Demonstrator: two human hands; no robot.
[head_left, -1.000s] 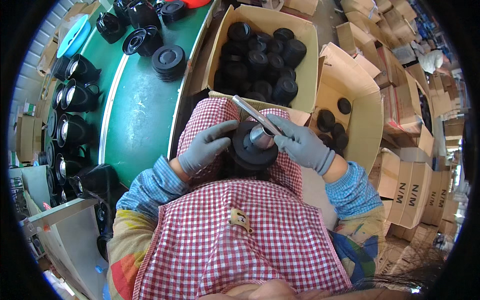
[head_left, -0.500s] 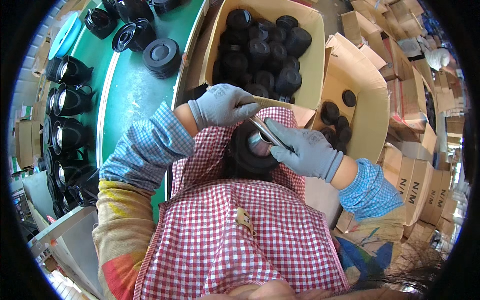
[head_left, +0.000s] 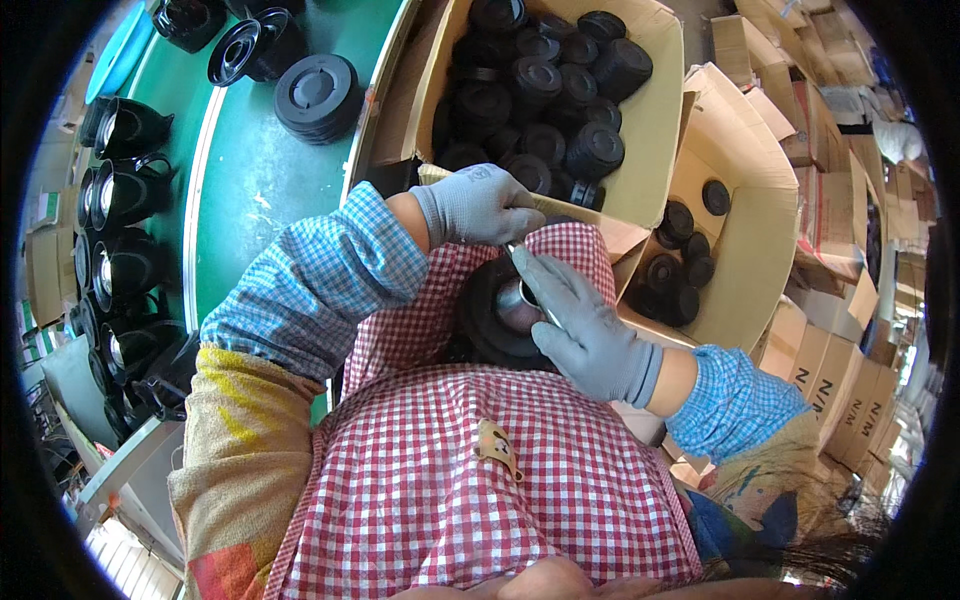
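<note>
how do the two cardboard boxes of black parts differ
The large box sits next to the green belt and is piled nearly full with black round parts; the smaller box lies farther to the person's right and holds only a handful along its bottom. The large box's parts look bigger and deeper, the smaller box's flatter and disc-like. Both are open brown cardboard.

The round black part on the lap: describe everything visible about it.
The round black part is a dark, plastic-looking disc with a raised rim and a shiny metal centre. It lies on the red checked apron, below the large cardboard box. The right hand covers its right side and holds a thin metal tool over it; the left hand is just above.
</note>
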